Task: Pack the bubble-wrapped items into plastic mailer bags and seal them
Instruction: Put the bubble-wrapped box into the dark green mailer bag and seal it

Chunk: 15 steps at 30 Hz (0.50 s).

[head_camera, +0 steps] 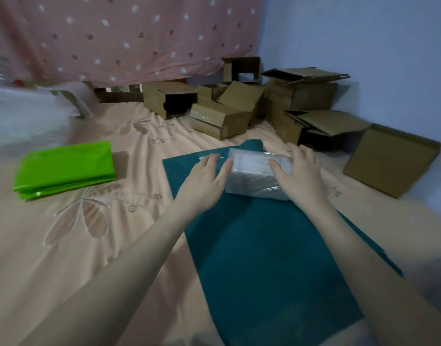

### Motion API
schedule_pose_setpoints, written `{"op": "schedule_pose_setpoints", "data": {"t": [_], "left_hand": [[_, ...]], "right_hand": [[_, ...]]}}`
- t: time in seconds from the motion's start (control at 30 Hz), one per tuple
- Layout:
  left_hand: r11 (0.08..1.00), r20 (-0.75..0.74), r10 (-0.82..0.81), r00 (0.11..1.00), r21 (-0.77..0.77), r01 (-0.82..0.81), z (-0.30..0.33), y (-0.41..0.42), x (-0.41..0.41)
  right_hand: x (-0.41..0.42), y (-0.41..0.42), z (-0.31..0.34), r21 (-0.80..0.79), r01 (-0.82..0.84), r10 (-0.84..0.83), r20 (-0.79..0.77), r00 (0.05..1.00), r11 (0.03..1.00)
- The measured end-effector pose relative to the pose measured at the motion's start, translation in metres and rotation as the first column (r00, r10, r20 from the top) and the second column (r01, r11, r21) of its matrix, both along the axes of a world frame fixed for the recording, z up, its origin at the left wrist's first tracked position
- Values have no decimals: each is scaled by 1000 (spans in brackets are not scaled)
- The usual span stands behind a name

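In the centre of the frame a bubble-wrapped item (255, 174) lies on top of a dark teal mailer bag (264, 258), which is spread flat on the peach bedsheet (89, 233) and runs from the middle of the picture down to the lower right. The item rests on the outside of the bag near its far end, so it does not look packed yet; that far end is rumpled, and whether the mouth is open there cannot be told. The left hand (204, 178) lies open, fingers stretched out, palm down on the teal bag and touching the item's left edge. The right hand (298, 171) is spread over the item's right side, fingers loosely curved on the wrap; it seems to steady or press the parcel more than to close around it. At the left of the frame a folded stack of bright green mailer bags (64, 168) waits untouched, and no sealed parcel shows anywhere. Empty cardboard boxes (239, 106) crowd the upper middle and right, and loose bubble wrap (22, 113) blurs the upper left. By this showing the work is at an early stage: inserting, sealing and the remaining bags appear still ahead.
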<state>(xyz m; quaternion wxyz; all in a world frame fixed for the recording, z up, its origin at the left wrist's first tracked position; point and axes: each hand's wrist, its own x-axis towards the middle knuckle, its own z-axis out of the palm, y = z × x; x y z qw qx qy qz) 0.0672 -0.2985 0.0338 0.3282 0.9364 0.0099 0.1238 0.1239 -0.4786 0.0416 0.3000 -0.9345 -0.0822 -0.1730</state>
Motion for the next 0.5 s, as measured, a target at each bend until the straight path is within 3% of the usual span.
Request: {"op": "schedule_pose_setpoints", "data": {"t": [0.13,0.27,0.5], "left_hand": [[985,-113,-5,994,-174,-14,-4,-17,16],[984,-171,-9,985,-175,-21,-14,-22,30],[911,-268,-1,963,-397,-110,-29,-22,47]], "right_hand": [[7,-22,-11,150,26,-7,-128,992,988],[13,-26,-26,318,-12,105,-276,955,948],[20,-23,-35,479,-13,168,-283,944,878]]}}
